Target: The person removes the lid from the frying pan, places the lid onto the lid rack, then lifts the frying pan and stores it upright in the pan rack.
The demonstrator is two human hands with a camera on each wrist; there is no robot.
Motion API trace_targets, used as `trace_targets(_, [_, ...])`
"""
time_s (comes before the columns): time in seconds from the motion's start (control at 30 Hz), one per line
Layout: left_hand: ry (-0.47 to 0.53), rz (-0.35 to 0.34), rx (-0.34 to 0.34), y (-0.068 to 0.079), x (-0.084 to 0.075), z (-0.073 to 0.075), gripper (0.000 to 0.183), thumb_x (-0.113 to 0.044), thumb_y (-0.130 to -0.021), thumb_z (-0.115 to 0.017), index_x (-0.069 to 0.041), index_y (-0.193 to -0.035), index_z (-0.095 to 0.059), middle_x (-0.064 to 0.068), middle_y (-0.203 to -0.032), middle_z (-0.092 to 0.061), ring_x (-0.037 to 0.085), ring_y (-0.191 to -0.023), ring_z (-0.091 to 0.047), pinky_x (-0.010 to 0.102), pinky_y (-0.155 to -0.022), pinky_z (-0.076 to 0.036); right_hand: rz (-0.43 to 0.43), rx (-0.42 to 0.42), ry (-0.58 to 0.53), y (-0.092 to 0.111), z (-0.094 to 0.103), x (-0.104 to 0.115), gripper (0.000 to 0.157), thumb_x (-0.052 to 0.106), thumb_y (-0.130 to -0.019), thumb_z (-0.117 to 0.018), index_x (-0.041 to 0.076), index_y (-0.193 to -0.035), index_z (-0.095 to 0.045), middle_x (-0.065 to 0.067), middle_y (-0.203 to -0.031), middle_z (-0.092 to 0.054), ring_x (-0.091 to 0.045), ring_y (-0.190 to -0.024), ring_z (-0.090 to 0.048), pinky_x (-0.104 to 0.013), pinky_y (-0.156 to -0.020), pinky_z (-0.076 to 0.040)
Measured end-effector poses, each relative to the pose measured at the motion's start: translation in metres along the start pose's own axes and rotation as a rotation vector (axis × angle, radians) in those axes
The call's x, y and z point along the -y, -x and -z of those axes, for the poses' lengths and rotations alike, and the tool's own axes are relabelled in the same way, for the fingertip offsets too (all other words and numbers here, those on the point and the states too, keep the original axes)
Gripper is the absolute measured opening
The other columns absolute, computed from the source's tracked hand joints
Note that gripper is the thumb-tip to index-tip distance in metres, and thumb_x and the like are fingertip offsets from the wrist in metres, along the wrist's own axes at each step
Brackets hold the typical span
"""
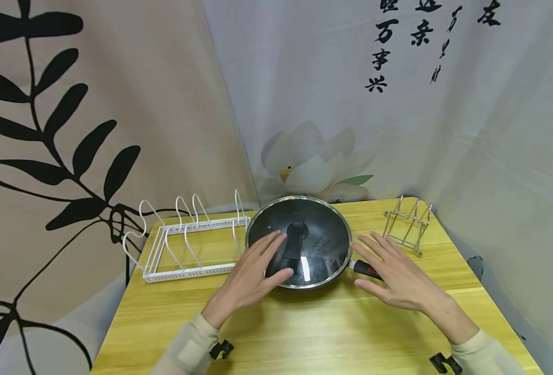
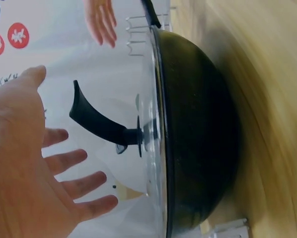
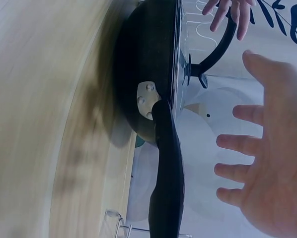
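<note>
A dark wok point(image 2: 198, 124) stands on the wooden table under a glass lid point(image 1: 325, 237) with a metal rim. The lid's black curved handle point(image 1: 293, 245) rises at its centre. My left hand point(image 1: 253, 276) hovers over the near left part of the lid, its fingers spread and apart from the lid handle in the left wrist view. The wok's long black handle point(image 3: 168, 173) sticks out to the right. Above it my right hand point(image 1: 398, 276) hangs with straight, spread fingers. The right wrist view shows a gap between that palm and the handle; neither hand holds anything.
Left of the wok lies a white rack point(image 1: 187, 271) with upright wire loops, close to its side. A small metal wire rack point(image 1: 407, 226) stands at the table's back right. Printed curtains point(image 1: 492, 130) hang behind the wooden table point(image 1: 314, 333).
</note>
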State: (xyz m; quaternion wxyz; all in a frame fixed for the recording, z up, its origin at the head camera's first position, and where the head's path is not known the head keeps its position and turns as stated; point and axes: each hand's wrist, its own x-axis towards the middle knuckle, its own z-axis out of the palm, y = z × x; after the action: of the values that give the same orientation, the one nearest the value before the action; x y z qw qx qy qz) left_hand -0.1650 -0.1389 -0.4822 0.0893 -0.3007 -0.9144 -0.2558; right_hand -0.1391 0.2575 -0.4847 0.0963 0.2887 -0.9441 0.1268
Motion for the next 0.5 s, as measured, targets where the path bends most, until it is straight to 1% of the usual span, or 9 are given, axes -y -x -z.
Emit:
trace_targets(0.13, [0.052,0.051,0.005,-0.005,-0.006,0.000,0.081,-0.061,-0.111,-0.063,-0.024,-0.178,-0.038,0.005,-0.184,-0.040,0.042,-0.166,-0.045,0.071,-0.131,-0.042,0.001,-0.008,0.004,0.003,0.000,-0.004,0.081,0.054,-0.107,-0.073,0.023,-0.176,-0.042,-0.014,-0.179,-0.045,-0.050,-0.167,-0.037,-0.031,-0.145,0.008])
trace_targets(0.2, [0.072,0.068,0.009,-0.008,-0.009,0.000,0.080,-0.059,-0.111,-0.064,-0.022,-0.178,-0.039,0.005,-0.183,-0.040,0.042,-0.166,-0.045,0.072,-0.131,-0.042,0.005,-0.017,0.005,0.004,0.001,-0.006,0.081,0.054,-0.107,-0.074,0.023,-0.175,-0.043,-0.015,-0.177,-0.048,-0.051,-0.166,-0.039,-0.025,-0.142,0.012])
trace_targets(0.23, [0.079,0.075,0.009,-0.010,-0.010,0.000,0.080,-0.059,-0.111,-0.064,-0.021,-0.177,-0.040,0.006,-0.183,-0.041,0.043,-0.166,-0.045,0.072,-0.131,-0.041,0.005,-0.020,0.005,0.005,0.001,-0.007,0.081,0.053,-0.107,-0.074,0.023,-0.175,-0.043,-0.015,-0.177,-0.049,-0.051,-0.165,-0.040,-0.025,-0.143,0.011])
trace_targets(0.3, [0.089,0.087,0.008,-0.013,-0.012,-0.001,0.080,-0.058,-0.111,-0.064,-0.018,-0.176,-0.042,0.007,-0.183,-0.041,0.042,-0.166,-0.045,0.072,-0.131,-0.041,-0.001,-0.019,0.002,0.006,0.002,-0.009,0.081,0.052,-0.107,-0.074,0.024,-0.176,-0.042,-0.015,-0.176,-0.050,-0.051,-0.165,-0.041,-0.031,-0.146,0.004])
trace_targets(0.37, [0.101,0.104,0.007,-0.015,-0.014,-0.001,0.080,-0.058,-0.111,-0.064,-0.017,-0.176,-0.042,0.008,-0.182,-0.042,0.042,-0.167,-0.045,0.070,-0.132,-0.041,-0.013,-0.013,-0.002,0.008,0.002,-0.011,0.081,0.052,-0.107,-0.074,0.025,-0.176,-0.042,-0.015,-0.175,-0.050,-0.050,-0.164,-0.042,-0.045,-0.148,-0.011])
trace_targets(0.43, [0.118,0.128,0.003,-0.018,-0.016,-0.002,0.079,-0.058,-0.112,-0.063,-0.016,-0.175,-0.043,0.010,-0.182,-0.043,0.041,-0.167,-0.045,0.070,-0.132,-0.041,-0.026,-0.004,-0.008,0.009,0.002,-0.013,0.080,0.052,-0.107,-0.074,0.025,-0.175,-0.043,-0.015,-0.175,-0.051,-0.050,-0.164,-0.043,-0.058,-0.142,-0.025])
trace_targets(0.5, [0.143,0.159,0.000,-0.020,-0.018,-0.002,0.078,-0.058,-0.112,-0.062,-0.017,-0.175,-0.043,0.010,-0.181,-0.044,0.040,-0.167,-0.045,0.069,-0.133,-0.040,-0.038,0.005,-0.010,0.010,0.003,-0.014,0.079,0.053,-0.107,-0.074,0.024,-0.175,-0.044,-0.015,-0.174,-0.052,-0.050,-0.163,-0.044,-0.066,-0.134,-0.034])
